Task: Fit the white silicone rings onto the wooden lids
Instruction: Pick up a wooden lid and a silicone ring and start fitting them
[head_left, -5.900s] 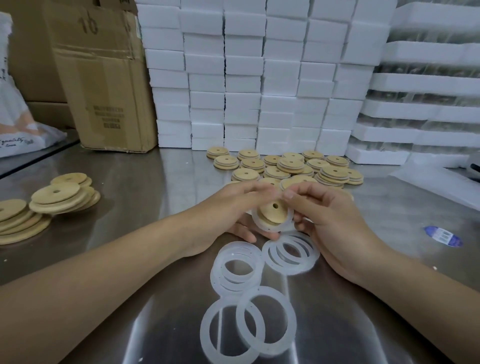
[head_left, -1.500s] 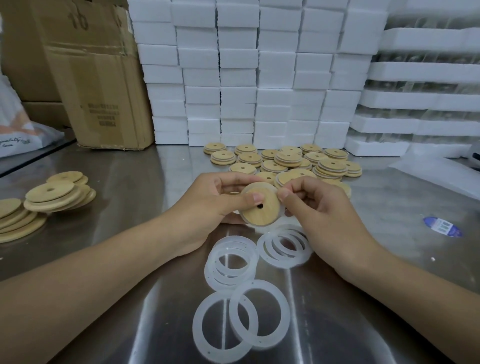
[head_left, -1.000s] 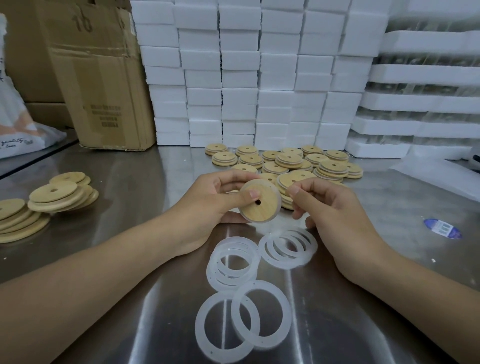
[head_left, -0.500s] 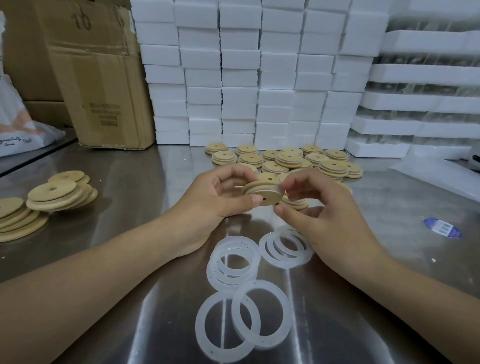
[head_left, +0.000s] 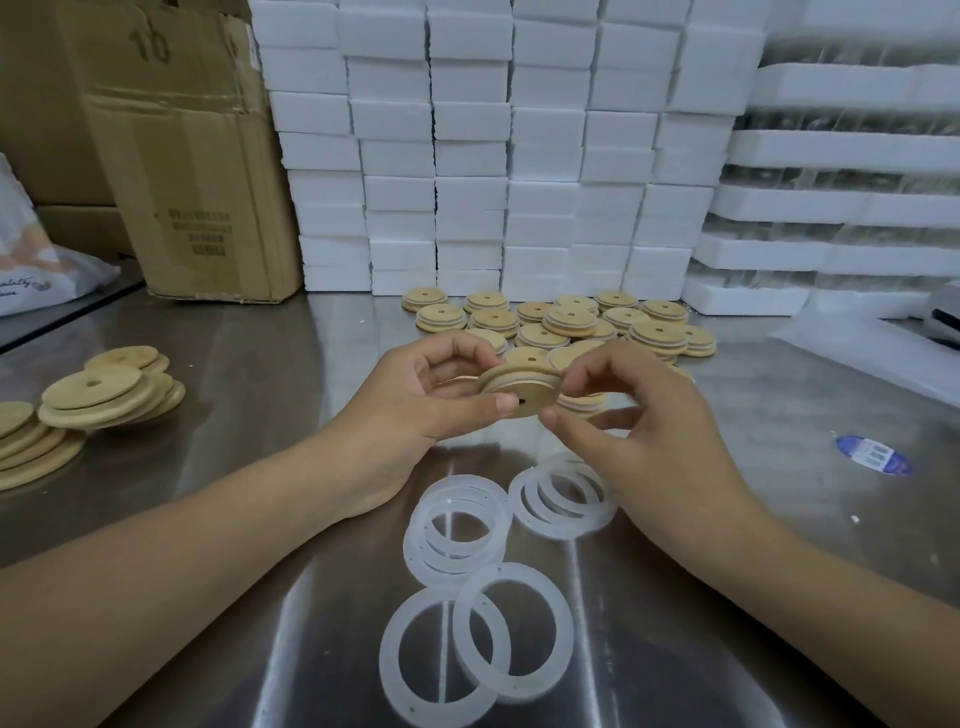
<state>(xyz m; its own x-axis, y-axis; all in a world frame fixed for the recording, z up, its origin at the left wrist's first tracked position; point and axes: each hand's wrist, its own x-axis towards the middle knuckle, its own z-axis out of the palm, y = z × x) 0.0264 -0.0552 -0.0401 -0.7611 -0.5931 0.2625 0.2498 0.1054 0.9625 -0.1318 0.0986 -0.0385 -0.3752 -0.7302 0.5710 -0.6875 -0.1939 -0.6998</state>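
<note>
I hold one round wooden lid (head_left: 524, 391) with a centre hole, tilted almost flat, above the steel table. A pale ring shows around its edge groove. My left hand (head_left: 431, 395) grips the lid's left side between thumb and fingers. My right hand (head_left: 639, 436) pinches its right rim with thumb and forefinger. Several loose white silicone rings (head_left: 457, 525) lie on the table just below my hands, with more rings (head_left: 558, 501) to the right and two large ones (head_left: 511, 631) nearest me. A heap of wooden lids (head_left: 566, 325) lies behind my hands.
A second pile of larger wooden discs (head_left: 104, 397) sits at the left on the steel table (head_left: 234, 395). A cardboard box (head_left: 171, 156) and stacked white foam blocks (head_left: 493, 156) line the back. A blue label (head_left: 872, 454) lies at right.
The lid faced me upright a second ago; it has been turned almost flat. My right hand, which had let go, has come back and pinches the rim.
</note>
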